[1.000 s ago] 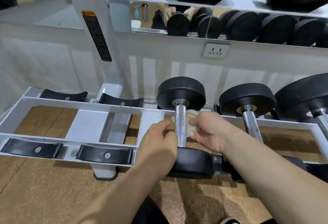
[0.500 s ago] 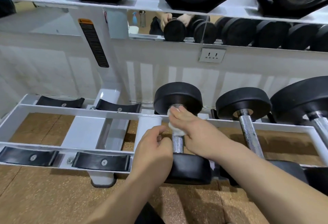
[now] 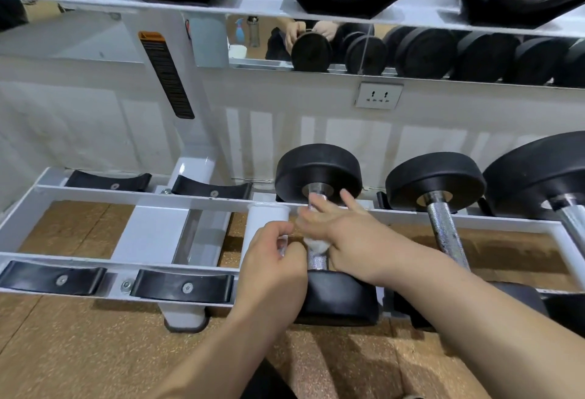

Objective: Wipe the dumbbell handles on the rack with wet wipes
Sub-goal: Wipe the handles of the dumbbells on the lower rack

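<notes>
A dumbbell with black round heads (image 3: 318, 167) lies front to back on the lowest tier of the white rack (image 3: 126, 193). A short stretch of its knurled chrome handle (image 3: 317, 262) shows above the near head. My right hand (image 3: 348, 234) lies over the handle and holds a white wet wipe (image 3: 318, 245) wrapped against it, two fingers reaching toward the far head. Just left of the handle, my left hand (image 3: 272, 269) curls round a small pale, shiny item that I cannot identify.
Two larger dumbbells (image 3: 435, 177) (image 3: 538, 170) rest to the right with bare chrome handles. Empty black cradles (image 3: 180, 286) (image 3: 50, 280) sit on the rack to the left. More dumbbells fill the tier above. A mirror and a wall socket (image 3: 378, 95) are behind.
My right hand slid the wipe up the handle to the far head, then back toward the near end, and its fingers have spread. My left hand stayed beside the handle.
</notes>
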The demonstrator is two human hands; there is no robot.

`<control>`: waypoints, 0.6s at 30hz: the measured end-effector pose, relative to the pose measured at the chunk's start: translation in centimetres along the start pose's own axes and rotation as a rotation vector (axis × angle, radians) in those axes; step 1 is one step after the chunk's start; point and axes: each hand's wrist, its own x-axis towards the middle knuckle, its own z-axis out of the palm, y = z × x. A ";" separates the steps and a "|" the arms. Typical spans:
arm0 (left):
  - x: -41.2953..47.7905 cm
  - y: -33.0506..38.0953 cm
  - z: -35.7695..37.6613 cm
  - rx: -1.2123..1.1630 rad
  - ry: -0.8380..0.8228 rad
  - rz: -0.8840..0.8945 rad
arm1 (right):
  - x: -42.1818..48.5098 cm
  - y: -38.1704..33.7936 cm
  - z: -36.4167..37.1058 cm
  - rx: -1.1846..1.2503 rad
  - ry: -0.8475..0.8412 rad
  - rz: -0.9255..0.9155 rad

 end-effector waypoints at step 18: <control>1.8 5.0 -2.4 -0.167 -0.222 0.062 | -2.0 -0.7 -2.1 1.666 0.128 0.247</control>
